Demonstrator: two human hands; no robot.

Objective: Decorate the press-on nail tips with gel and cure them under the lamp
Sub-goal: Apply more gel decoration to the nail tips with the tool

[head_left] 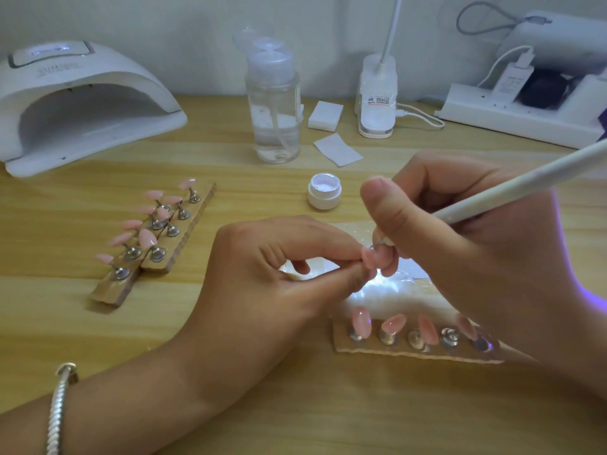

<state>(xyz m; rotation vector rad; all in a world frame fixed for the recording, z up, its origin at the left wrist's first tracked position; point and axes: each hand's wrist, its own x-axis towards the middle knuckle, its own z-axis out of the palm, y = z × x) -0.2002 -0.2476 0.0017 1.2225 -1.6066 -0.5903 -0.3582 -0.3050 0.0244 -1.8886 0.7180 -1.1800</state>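
My left hand (262, 274) pinches a small pink nail tip (369, 257) on its stand between thumb and forefinger. My right hand (460, 244) grips a white brush pen (512, 188), its fine tip touching that nail tip. Below the hands a wooden strip (410, 351) carries several pink nail tips on metal stands. Two more wooden strips (157, 244) with pink tips lie to the left. An open white gel jar (324, 191) stands just beyond my hands. The white curing lamp (82, 106) sits at the back left.
A clear pump bottle (273, 103) stands at the back centre, with white wipes (338, 149) and a white desk-lamp base (377, 96) beside it. A white power strip (522, 116) with plugs lies at the back right. A shiny sheet (387, 293) lies under my hands.
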